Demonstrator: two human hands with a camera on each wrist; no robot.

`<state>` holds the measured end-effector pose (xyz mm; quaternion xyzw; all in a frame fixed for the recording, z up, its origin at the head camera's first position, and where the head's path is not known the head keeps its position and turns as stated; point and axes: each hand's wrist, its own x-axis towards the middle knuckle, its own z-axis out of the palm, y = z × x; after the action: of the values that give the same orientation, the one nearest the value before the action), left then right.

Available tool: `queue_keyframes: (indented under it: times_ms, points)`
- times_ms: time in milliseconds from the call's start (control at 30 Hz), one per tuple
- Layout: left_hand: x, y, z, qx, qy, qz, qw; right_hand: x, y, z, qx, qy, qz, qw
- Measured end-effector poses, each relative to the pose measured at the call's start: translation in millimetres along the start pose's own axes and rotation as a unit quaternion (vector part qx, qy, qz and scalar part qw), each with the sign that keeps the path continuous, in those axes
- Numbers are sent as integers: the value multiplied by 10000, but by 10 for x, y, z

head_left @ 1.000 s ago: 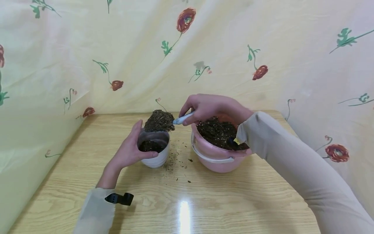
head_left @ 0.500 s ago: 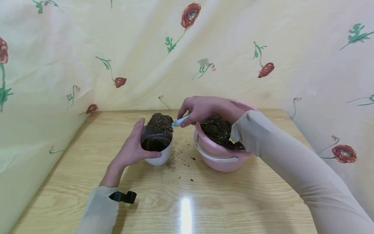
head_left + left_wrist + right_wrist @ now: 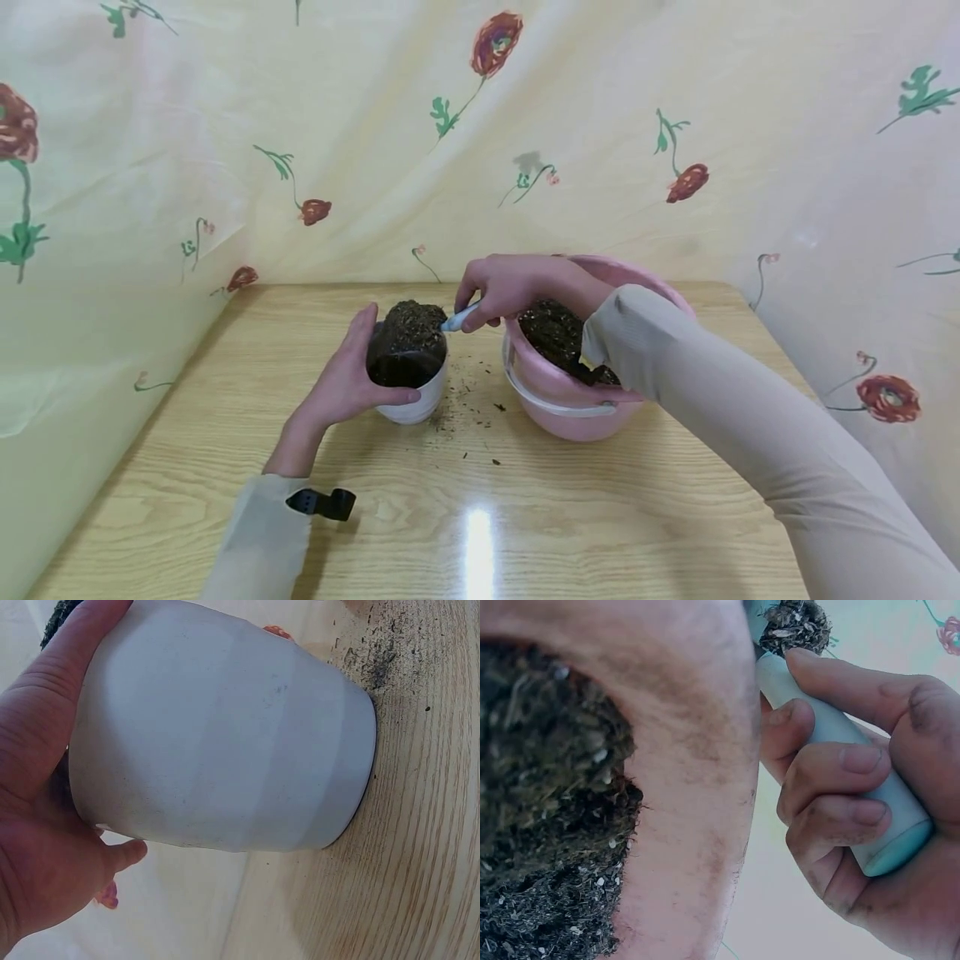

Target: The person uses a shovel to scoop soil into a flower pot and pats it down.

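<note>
A white flowerpot [image 3: 420,407] stands on the wooden table, dark soil inside it. My left hand [image 3: 341,392] holds it by the rim, thumb along the near side and fingers on the far left. In the left wrist view the pot's ribbed wall [image 3: 225,735] fills the middle, its base at the tabletop. My right hand [image 3: 502,287] grips the pale blue handle of a garden trowel [image 3: 457,320]; the right wrist view shows curled fingers [image 3: 840,769] round it. A heap of soil [image 3: 414,323] on the blade, which it hides, is tipped into the pot's mouth.
A pink bucket [image 3: 577,423] with a white handle stands to the right, holding dark soil [image 3: 551,333], partly under my right forearm. Soil crumbs [image 3: 468,400] lie scattered between pot and bucket. A flowered cloth [image 3: 375,150] hangs behind and at both sides.
The trowel with its soil has come down from above the pot into its mouth and tilted forward. My left hand keeps its hold on the pot, and the head view has shifted slightly.
</note>
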<state>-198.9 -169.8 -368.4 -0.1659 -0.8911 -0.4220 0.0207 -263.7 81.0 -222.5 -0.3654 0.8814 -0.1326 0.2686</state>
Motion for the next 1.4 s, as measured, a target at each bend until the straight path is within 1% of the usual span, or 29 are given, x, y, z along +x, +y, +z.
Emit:
queue_keyframes:
  times_ms: [167,433,700,967,1033,1200,1400]
  points:
    - [10,1,7,62,-3,33,10000,18,-21,-3,182,-173,163,9996]
    - [27,11,23,127,-42,100,9999,25,-52,0,38,-419,384,9984]
    - [22,14,23,189,-59,76,9998,44,-97,-8,-90,-596,557,9966]
    - [16,3,17,145,-90,70,9998,68,-167,-24,295,-794,830,9929]
    - [15,-2,15,149,-87,74,9998,76,-177,-32,241,-826,858,9926]
    - [15,-14,13,147,-77,140,9998,85,-216,-69,-118,-895,786,9928]
    - [18,-24,6,131,-59,196,9997,42,-319,-134,-349,-989,792,9913]
